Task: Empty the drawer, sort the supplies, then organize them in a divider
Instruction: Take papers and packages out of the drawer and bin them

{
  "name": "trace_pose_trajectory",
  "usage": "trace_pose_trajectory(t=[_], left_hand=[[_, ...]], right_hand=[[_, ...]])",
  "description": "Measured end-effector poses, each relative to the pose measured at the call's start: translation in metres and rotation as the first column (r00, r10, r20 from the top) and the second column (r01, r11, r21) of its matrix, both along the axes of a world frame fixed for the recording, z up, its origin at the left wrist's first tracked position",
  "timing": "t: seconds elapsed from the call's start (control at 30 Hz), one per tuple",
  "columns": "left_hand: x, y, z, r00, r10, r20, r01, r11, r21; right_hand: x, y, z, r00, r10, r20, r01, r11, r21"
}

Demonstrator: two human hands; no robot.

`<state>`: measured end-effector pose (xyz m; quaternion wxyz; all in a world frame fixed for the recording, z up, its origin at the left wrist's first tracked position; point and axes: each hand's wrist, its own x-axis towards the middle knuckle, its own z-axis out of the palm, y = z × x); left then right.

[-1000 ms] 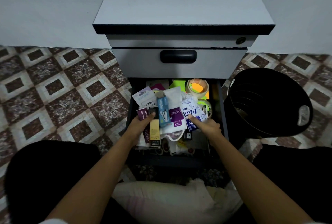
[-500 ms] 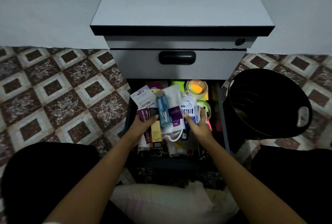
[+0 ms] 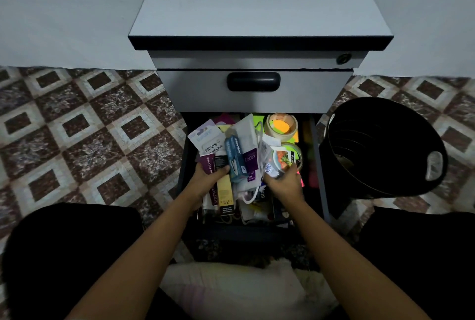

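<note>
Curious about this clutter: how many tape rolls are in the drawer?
2. A big roll at the drawer's back right; a smaller roll just in front, by the right hand. More may lie buried.

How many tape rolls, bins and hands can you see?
Tape rolls: 2
Bin: 1
Hands: 2, left hand and right hand, both gripping packs
Total: 5
</note>
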<state>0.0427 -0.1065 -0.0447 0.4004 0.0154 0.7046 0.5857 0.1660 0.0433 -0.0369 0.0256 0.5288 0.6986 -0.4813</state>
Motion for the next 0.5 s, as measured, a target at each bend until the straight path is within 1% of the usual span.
trace_pose_trajectory(t=[0.07,0.13,0.2,0.3,0.37,0.5], left_hand=[[0.001,0.001,0.000,1.000,0.012,-0.015,-0.012,1.000,0.002],[0.001,0.004,0.000,0.999,0.015,-0.049,-0.015,1.000,-0.001],[0.004,0.008,0.007,0.997,0.017,-0.071,-0.018,1.000,-0.018],[0.008,0.014,0.011,0.993,0.063,-0.098,-0.068,0.997,-0.049],[0.008,0.015,0.009,0.991,0.079,-0.107,-0.085,0.995,-0.055],[0.004,0.015,0.007,0.989,0.110,-0.095,-0.116,0.991,-0.059]], right_hand=[[0.001,0.001,0.005,0.995,0.009,0.104,-0.014,0.998,0.054],[0.000,0.002,0.005,0.988,-0.023,0.150,0.009,0.996,0.091],[-0.003,0.002,0.001,0.993,-0.065,0.096,0.057,0.995,0.083],[-0.006,0.002,-0.005,0.992,-0.121,-0.036,0.120,0.992,-0.023],[-0.006,0.005,-0.004,0.989,-0.142,-0.040,0.139,0.988,-0.062],[-0.002,0.007,-0.008,0.999,-0.044,0.025,0.045,0.997,-0.068]])
